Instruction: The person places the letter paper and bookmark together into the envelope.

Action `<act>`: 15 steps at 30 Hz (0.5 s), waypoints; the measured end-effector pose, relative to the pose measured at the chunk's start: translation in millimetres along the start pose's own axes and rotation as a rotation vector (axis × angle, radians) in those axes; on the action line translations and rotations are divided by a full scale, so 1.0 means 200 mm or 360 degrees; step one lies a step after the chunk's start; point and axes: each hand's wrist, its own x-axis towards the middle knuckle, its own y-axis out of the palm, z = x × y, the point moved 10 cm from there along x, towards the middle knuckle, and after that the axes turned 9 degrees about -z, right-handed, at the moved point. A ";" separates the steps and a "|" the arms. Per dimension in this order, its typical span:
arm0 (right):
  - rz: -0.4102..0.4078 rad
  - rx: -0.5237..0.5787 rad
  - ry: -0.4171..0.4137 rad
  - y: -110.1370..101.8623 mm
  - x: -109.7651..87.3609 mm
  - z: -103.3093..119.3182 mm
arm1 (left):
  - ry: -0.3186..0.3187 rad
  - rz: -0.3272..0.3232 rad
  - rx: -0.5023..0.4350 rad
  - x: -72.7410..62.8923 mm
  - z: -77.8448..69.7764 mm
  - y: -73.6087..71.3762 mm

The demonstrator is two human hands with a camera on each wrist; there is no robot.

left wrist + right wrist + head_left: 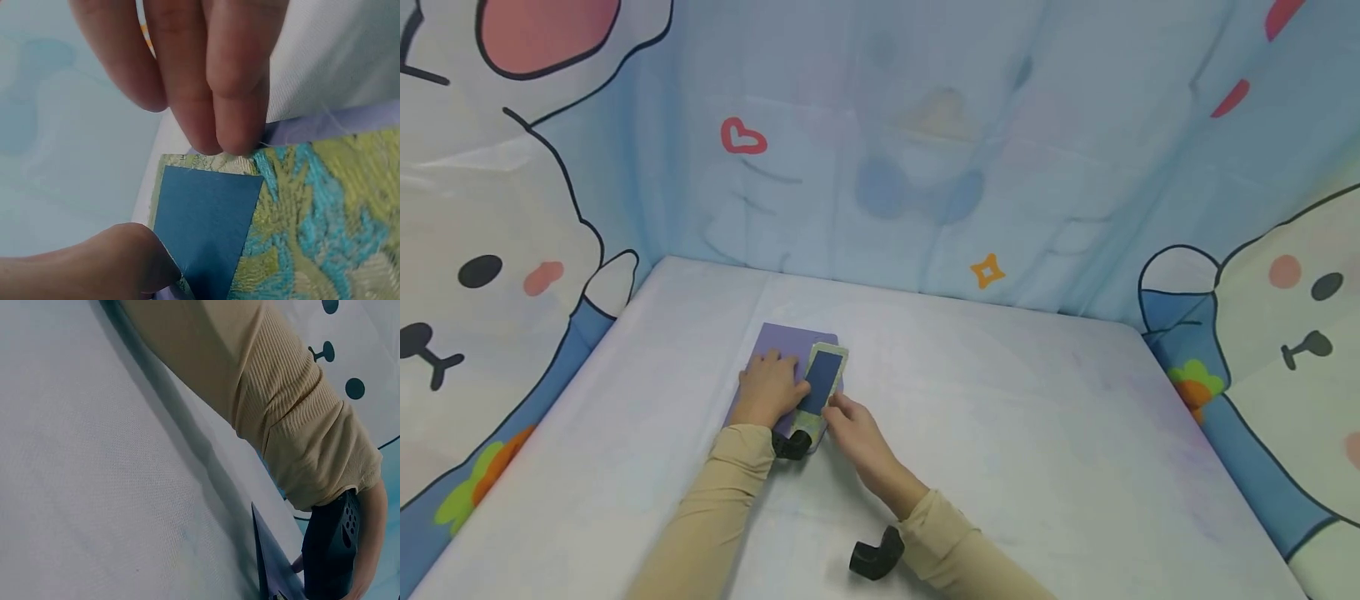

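Note:
A purple, notebook-like rectangle (782,335) lies on the white table. On its right side is a narrow green, yellow and turquoise patterned piece (350,187) with a dark blue panel (206,219) on it. My left hand (769,387) rests on the purple cover, its fingers spread loosely and its thumb (125,262) touching the panel's left edge. From the right, my right hand (861,433) pinches the patterned piece's right edge, and its fingertips (240,119) show there in the left wrist view. In the right wrist view, only a purple corner (272,559) shows.
Black wrist devices (876,554) sit at both cuffs. The white-covered table (1037,433) extends to the right. A light blue cartoon-printed curtain (820,217) hangs along the back and sides.

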 end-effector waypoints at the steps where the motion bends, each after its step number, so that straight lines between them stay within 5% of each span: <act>1: 0.0006 0.0054 0.0027 0.00 0.00 -0.01 | 0.0002 -0.0002 0.0002 0.00 0.00 0.00; 15: -0.0117 0.0584 0.0258 -0.03 0.11 -0.02 | -0.0003 -0.0027 0.0010 0.01 0.00 0.00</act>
